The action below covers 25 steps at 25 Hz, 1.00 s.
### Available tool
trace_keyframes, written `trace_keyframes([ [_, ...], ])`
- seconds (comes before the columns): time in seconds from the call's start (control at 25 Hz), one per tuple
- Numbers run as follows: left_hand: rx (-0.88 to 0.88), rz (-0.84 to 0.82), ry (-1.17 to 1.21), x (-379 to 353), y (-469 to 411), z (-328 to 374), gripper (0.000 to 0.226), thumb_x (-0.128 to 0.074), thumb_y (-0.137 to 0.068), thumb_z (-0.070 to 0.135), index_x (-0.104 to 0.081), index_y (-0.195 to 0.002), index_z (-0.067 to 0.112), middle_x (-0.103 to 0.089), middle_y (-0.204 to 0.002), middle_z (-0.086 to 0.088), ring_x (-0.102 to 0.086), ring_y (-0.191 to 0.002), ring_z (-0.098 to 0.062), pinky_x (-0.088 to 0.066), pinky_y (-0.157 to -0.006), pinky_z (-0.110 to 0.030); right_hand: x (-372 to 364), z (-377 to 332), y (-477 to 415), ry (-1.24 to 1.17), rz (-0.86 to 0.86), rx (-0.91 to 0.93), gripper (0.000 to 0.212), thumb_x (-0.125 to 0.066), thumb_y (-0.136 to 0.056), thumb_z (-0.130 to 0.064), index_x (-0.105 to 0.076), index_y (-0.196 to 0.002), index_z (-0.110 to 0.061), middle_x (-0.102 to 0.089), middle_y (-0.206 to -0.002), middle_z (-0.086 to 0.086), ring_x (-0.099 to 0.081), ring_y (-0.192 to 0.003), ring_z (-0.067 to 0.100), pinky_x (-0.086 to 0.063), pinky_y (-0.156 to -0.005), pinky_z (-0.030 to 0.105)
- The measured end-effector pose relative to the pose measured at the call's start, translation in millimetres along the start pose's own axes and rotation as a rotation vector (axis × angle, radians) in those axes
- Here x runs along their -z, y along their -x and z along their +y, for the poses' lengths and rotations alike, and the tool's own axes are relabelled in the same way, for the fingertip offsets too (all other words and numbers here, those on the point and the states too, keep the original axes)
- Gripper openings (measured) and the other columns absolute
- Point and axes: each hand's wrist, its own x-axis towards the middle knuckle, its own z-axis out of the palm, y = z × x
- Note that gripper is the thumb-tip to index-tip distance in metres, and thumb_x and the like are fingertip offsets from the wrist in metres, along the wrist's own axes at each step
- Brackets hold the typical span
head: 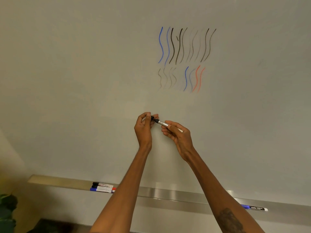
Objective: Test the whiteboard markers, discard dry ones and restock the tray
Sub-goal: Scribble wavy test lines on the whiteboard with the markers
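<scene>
A silver-barrelled black marker [162, 123] is held in front of the whiteboard [84, 73]. My right hand [178, 133] grips its barrel. My left hand [144, 126] pinches the black cap [152, 117] at the marker's tip end. Whether cap and marker are joined or just apart I cannot tell. Two rows of wavy test strokes [185, 59] in blue, black, faint grey and red mark the board above the hands. The metal tray [168, 194] runs along the board's bottom edge.
Three markers [102, 187] with black, blue and red ends lie together on the tray's left part, partly hidden by my left forearm. A single blue-capped marker [254, 208] lies on the tray at the right. A dark green object [6, 211] sits at the lower left corner.
</scene>
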Motion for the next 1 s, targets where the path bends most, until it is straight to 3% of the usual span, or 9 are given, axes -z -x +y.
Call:
trace_keyframes([
  [0.32, 0.043, -0.033, -0.028, 14.5, 3.2, -14.2, 0.026, -0.055, -0.101, 0.022, -0.063, -0.113, 0.001, -0.076, -0.099, -0.012, -0.072, -0.099, -0.024, -0.055, -0.095, -0.038, -0.8, 18.0, -0.9, 0.063, 0.002, -0.023, 0.027, -0.061, -0.096, -0.008, -0.066, -0.122, -0.001, -0.072, -0.11, 0.019, -0.071, -0.102, 0.033, -0.057, -0.092, 0.038],
  [0.56, 0.09, 0.116, -0.01, 27.3, 1.0, -28.0, 0.026, -0.061, -0.097, 0.022, -0.072, -0.111, 0.003, -0.077, -0.098, -0.011, -0.074, -0.096, -0.021, -0.057, -0.093, -0.035, -6.1, 36.0, 0.0, 0.064, -0.002, -0.055, 0.031, -0.064, -0.094, -0.007, -0.064, -0.124, 0.001, -0.073, -0.113, 0.015, -0.071, -0.102, 0.031, -0.058, -0.092, 0.035],
  [0.8, 0.18, 0.2, 0.069, 46.4, 11.3, -54.7, 0.027, -0.06, -0.098, 0.019, -0.07, -0.116, 0.002, -0.076, -0.101, -0.015, -0.074, -0.096, -0.026, -0.056, -0.095, -0.041, -10.4, 62.1, 0.5, 0.002, -0.007, -0.153, 0.031, -0.063, -0.095, -0.01, -0.063, -0.123, 0.004, -0.073, -0.112, 0.017, -0.07, -0.105, 0.031, -0.056, -0.095, 0.036],
  [1.0, 0.213, 0.216, 0.047, 70.4, 18.0, -71.5, 0.024, -0.06, -0.098, 0.019, -0.071, -0.114, 0.005, -0.076, -0.1, -0.015, -0.074, -0.095, -0.026, -0.058, -0.09, -0.037, -10.6, 94.6, 3.8, -0.056, -0.026, -0.252, 0.03, -0.06, -0.097, -0.01, -0.062, -0.123, 0.005, -0.071, -0.114, 0.019, -0.069, -0.108, 0.031, -0.055, -0.096, 0.035],
])
